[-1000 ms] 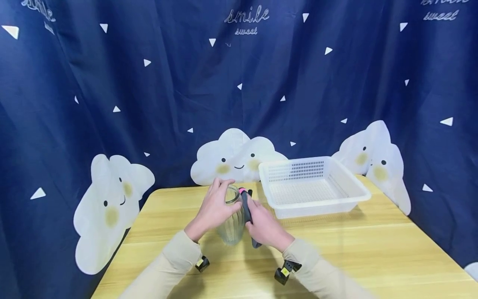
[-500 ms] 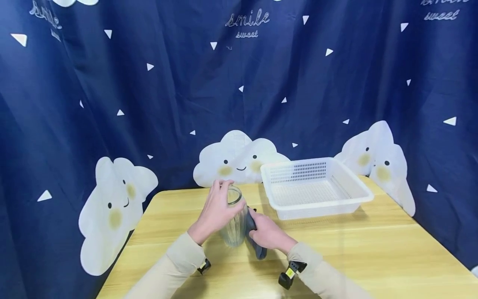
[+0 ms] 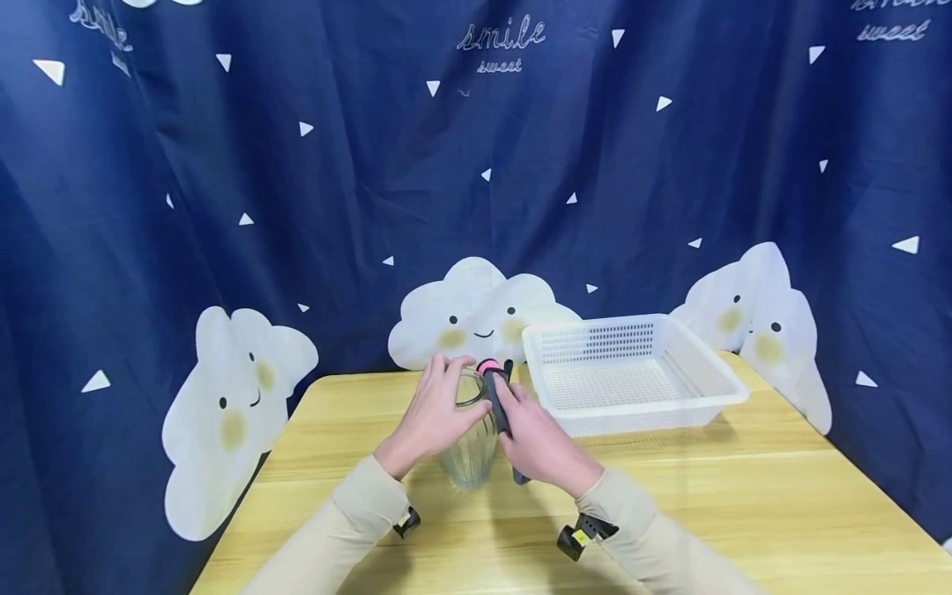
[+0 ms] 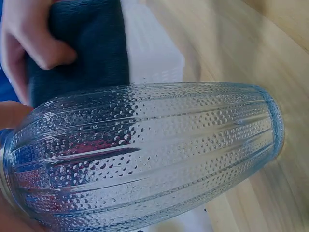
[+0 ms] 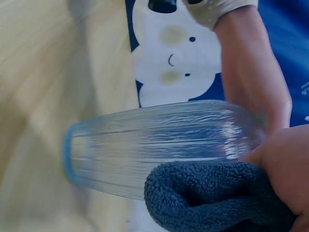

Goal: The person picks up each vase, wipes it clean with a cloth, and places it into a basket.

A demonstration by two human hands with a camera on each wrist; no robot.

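Note:
A clear ribbed glass vase (image 3: 470,459) with a dimpled surface stands roughly upright at the middle of the table. Thumb and fingers of my left hand (image 3: 434,413) grip it around the neck near its open rim. On its right side, my right hand (image 3: 543,434) holds a folded dark blue-grey terry cloth (image 5: 203,193) against or very close to the glass. A pink patch (image 3: 488,365) shows at the cloth's upper end. In the left wrist view, the cloth (image 4: 91,43) lies along the vase's upper part (image 4: 159,150). Whether the vase's base touches the table cannot be told.
A white perforated plastic basket (image 3: 640,405) sits behind and to the right of my right hand. The wooden table (image 3: 706,512) extends to both sides. A dark blue curtain (image 3: 357,190) with cloud prints hangs behind the far edge.
My right hand slid the cloth down the vase's side, then back up near the rim, where the pink patch shows again. My left hand keeps its grip on the neck.

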